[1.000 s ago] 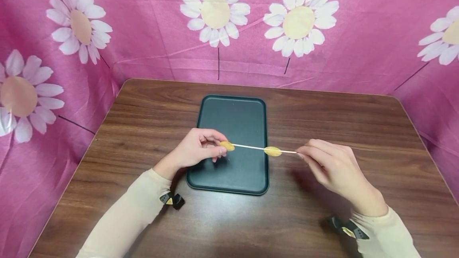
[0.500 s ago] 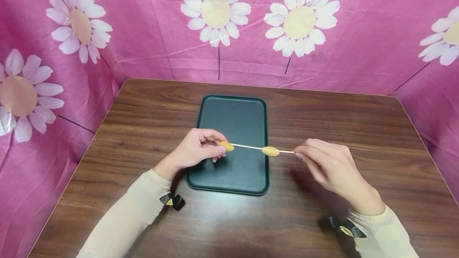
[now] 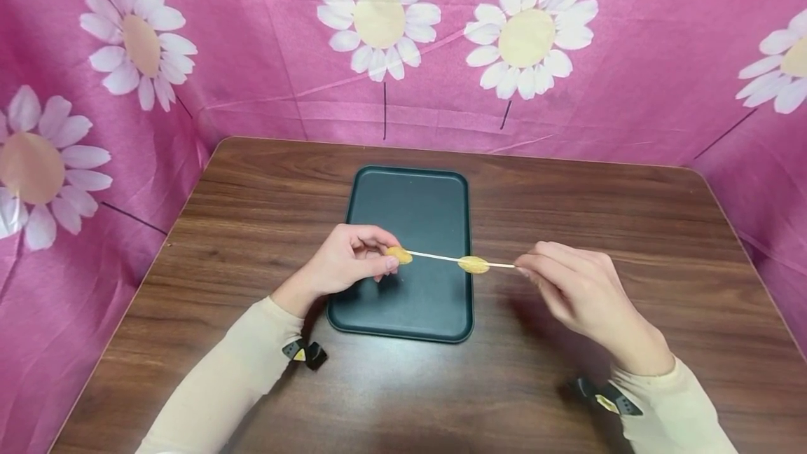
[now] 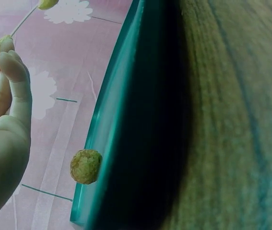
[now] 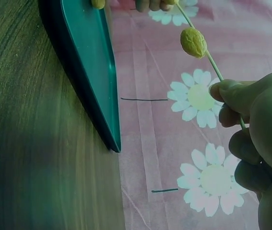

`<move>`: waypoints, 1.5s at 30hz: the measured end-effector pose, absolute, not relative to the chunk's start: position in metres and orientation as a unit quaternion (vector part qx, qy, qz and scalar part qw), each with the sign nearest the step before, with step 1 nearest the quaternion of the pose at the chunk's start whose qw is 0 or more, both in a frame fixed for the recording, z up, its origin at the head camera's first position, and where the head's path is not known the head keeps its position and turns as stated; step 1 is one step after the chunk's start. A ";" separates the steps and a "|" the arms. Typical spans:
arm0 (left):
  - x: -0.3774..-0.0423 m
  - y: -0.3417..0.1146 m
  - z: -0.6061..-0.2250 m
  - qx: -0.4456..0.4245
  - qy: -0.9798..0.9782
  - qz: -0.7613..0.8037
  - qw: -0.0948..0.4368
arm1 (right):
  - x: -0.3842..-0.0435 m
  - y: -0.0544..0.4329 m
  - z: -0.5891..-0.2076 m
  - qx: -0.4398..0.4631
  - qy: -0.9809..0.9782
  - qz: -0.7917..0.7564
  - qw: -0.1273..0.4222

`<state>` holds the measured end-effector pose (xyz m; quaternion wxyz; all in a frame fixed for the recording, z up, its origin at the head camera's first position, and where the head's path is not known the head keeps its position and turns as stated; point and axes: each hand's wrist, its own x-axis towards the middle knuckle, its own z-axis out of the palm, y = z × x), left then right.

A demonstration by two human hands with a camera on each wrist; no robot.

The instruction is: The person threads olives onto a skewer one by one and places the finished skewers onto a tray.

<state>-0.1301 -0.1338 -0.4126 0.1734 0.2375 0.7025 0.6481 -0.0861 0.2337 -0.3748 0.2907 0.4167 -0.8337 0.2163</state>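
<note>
In the head view my left hand (image 3: 359, 261) pinches a wrinkled yellow dried fruit (image 3: 400, 255) between thumb and fingers, above the dark green tray (image 3: 403, 212). A thin wooden skewer (image 3: 435, 256) runs from that fruit to the right, its left tip hidden. Threaded on it nearer the right end is a second yellow dried fruit (image 3: 473, 264). My right hand (image 3: 576, 293) pinches the skewer just right of this fruit, beyond the tray's right edge. A round, rough, brownish-yellow piece (image 4: 86, 166) shows at the tray in the left wrist view; the left hand hides it in the head view.
The tray lies lengthwise on a brown wood-grain table (image 3: 592, 209). A pink cloth (image 3: 441, 114) with white daisies hangs behind the table and along both sides. Dark wrist cameras sit below the cream sleeves (image 3: 233, 363), close over the table.
My right hand, the skewer and the fruit threaded on it have shifted slightly left. The bare stretch of skewer between the two fruits is shorter. My left hand has stayed almost still.
</note>
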 end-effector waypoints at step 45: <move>-0.127 -0.128 -0.408 0.211 0.704 0.660 0.158 | -0.090 0.226 -0.373 0.418 -0.828 0.230 0.293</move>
